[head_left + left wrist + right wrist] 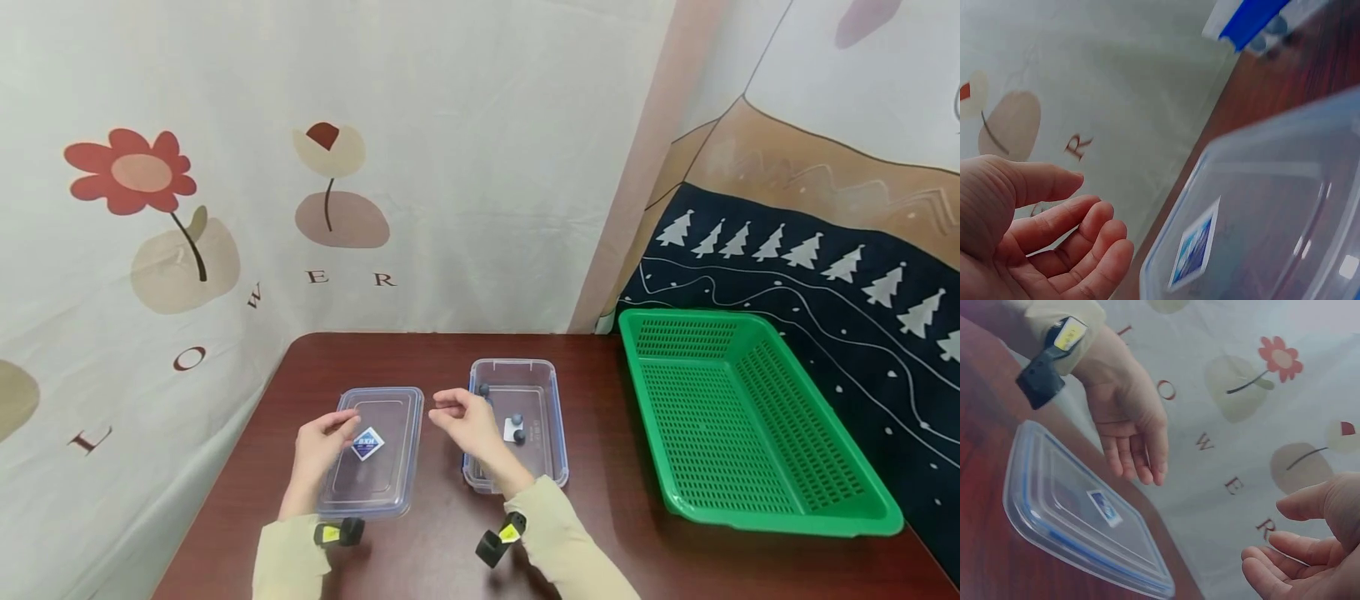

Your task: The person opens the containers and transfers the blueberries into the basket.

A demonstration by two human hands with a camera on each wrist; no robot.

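Note:
My left hand (318, 454) hovers over the near-left part of a clear plastic lid (390, 483) with a blue diamond label (367, 444). Its fingers are loosely bent and hold nothing, as the left wrist view shows of the hand (1054, 231). Above the left side of an open clear container (558, 425) is my right hand (472, 425), partly covering it. That hand (1310, 544) is empty too in the right wrist view, thumb and fingers apart. Several small dark blue round things (518, 436) lie inside the container, near a white patch.
A large green perforated basket (750, 521) stands on the right of the dark red table (442, 550). Behind the table hangs a pale curtain (480, 167) printed with flowers and letters. Dark cloth with white trees (802, 250) covers the right side.

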